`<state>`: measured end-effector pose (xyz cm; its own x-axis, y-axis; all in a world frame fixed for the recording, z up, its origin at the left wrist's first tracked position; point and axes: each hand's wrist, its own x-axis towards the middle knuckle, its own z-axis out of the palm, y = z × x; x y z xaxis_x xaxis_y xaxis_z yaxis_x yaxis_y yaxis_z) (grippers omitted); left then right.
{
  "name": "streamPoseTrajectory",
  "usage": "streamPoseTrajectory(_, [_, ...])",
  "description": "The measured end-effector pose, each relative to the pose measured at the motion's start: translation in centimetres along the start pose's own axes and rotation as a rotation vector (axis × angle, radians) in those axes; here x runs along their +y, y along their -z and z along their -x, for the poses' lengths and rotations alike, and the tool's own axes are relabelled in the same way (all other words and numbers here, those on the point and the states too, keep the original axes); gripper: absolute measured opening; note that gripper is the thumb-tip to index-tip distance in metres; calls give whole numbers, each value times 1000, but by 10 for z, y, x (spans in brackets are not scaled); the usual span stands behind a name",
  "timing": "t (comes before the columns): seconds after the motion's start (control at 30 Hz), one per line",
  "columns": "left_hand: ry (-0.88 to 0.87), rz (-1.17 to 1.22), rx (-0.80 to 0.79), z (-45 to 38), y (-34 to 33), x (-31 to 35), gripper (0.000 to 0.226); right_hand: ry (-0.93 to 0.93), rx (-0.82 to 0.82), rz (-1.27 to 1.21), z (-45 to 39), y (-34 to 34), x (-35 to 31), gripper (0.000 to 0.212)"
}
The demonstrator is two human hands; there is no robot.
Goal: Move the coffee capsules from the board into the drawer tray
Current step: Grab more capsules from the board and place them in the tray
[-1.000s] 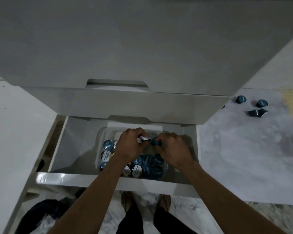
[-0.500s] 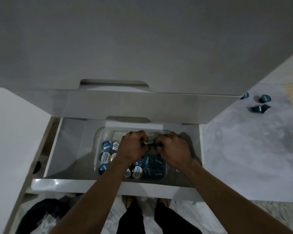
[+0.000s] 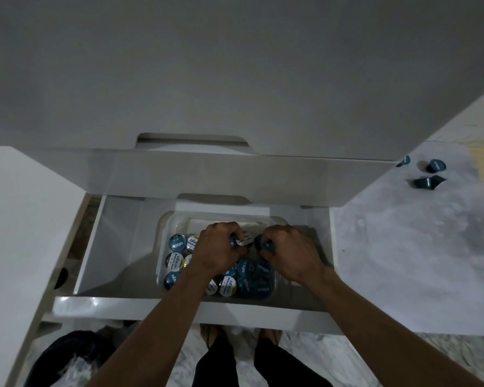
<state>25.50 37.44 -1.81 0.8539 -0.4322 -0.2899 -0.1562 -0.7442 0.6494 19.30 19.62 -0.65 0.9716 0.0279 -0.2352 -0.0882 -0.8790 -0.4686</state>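
Note:
A clear plastic tray [image 3: 166, 224] sits in the open white drawer [image 3: 118, 247] and holds several blue and white-lidded coffee capsules [image 3: 176, 243]. Both my hands hover over the tray's back half. My left hand [image 3: 217, 248] is closed around a white-lidded capsule [image 3: 243, 241]. My right hand [image 3: 288, 254] is closed around a blue capsule [image 3: 263, 243]. The two held capsules are almost touching. Three blue capsules [image 3: 436, 165] lie on the pale board [image 3: 403, 247] at the far right, one partly hidden behind the cabinet front.
A closed drawer front [image 3: 207, 174] and the cabinet top overhang the open drawer. A dark bag [image 3: 67, 356] lies on the floor at lower left. My feet stand below the drawer's front edge [image 3: 179, 305].
Both hands have sunk slightly lower into the tray, still holding their capsules close together. The camera has shifted a little, so the board capsules sit nearer the cabinet edge.

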Motion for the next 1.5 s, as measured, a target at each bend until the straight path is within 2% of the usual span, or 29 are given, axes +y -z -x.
streamPoseTrajectory(0.47, [-22, 16, 8, -2, 0, -2, 10, 19, -27, -9, -4, -1, 0, 15])
streamPoseTrajectory(0.63, [-41, -11, 7, -2, 0, -1, 16, -8, -22, -21, -5, -1, 0, 16])
streamPoseTrajectory(0.8, [-32, -80, -22, -2, 0, 1, 32, -5, -28, -1, -5, -1, 2, 16])
streamPoseTrajectory(1.03, [-18, -141, -39, -1, 1, 3, 21, -6, -56, -2, -5, -3, 3, 18])
streamPoseTrajectory(1.13, [-11, -115, -14, 0, 2, 4, 24, -1, -57, -47, -4, -2, 4, 20])
streamPoseTrajectory(1.27, [-2, -57, 21, 3, 6, 5, 27, -7, -7, -138, -2, 0, 5, 33])
streamPoseTrajectory(1.5, [16, 21, 144, 21, 13, 14, 27, -2, 108, -347, 7, 9, 1, 34])
